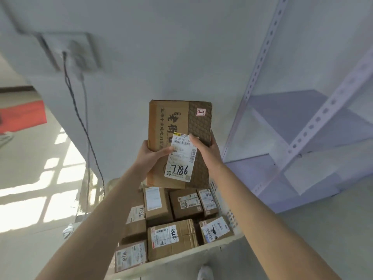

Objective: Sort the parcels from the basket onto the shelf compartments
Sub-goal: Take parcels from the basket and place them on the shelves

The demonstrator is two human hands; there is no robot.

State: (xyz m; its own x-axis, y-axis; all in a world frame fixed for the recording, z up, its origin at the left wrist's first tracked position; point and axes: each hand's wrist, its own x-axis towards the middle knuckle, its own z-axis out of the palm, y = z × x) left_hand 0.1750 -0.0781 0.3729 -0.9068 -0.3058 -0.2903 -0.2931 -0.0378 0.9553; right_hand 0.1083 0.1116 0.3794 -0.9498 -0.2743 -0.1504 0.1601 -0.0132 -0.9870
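Brown cardboard parcel (171,118) with white label (178,170) reading 7186, held above the white basket (181,256) of boxed parcels (171,239); left hand (151,156) and right hand (207,147) each clamp a side edge.

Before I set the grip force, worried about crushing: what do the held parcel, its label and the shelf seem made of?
The held parcel: brown cardboard by the look, matte, printed with characters and a scale pattern. The label: white paper sticker, likely smooth, with barcodes and handwritten 7186. The shelf: probably painted metal, pale, its uprights punched with rows of holes.
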